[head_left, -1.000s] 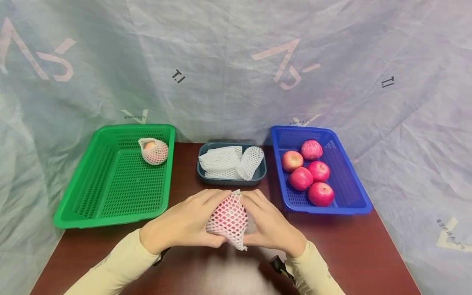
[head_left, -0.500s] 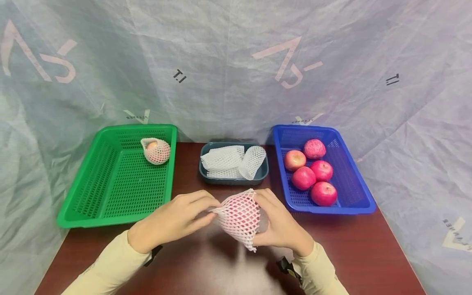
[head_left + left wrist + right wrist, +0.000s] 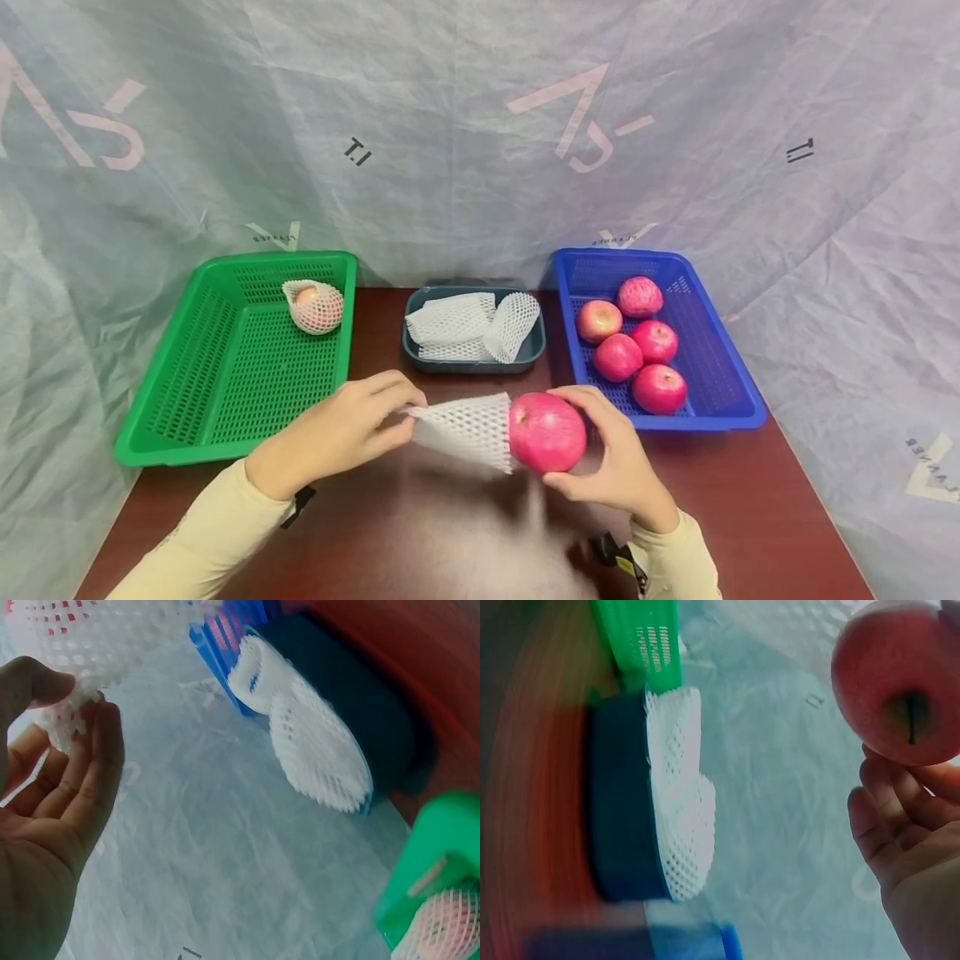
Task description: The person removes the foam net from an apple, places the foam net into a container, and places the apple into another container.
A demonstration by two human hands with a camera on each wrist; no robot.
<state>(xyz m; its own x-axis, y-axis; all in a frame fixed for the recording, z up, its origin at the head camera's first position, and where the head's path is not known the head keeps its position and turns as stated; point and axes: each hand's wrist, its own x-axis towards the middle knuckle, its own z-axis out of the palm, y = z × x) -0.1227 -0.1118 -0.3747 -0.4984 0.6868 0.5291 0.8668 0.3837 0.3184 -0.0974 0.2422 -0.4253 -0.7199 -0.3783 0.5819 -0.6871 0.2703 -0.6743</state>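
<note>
My left hand pinches the gathered end of a white foam net sleeve, which stretches rightward over the table. In the left wrist view the thumb and fingers hold the bunched tip of the foam net. My right hand grips a bare red apple between thumb and fingers. The apple's left side is right at the open mouth of the sleeve. In the right wrist view the stem end of the apple faces the camera, with the fingers curled beneath it.
A green basket at the left holds one net-wrapped apple. At the back middle, a dark tray bears several foam nets. To the right stands a blue basket with several bare apples. A grey cloth hangs behind.
The apple was inside the net between both hands. My left hand shifted to the net's end and moved left, while my right hand moved right with the apple, which is now out of the net.
</note>
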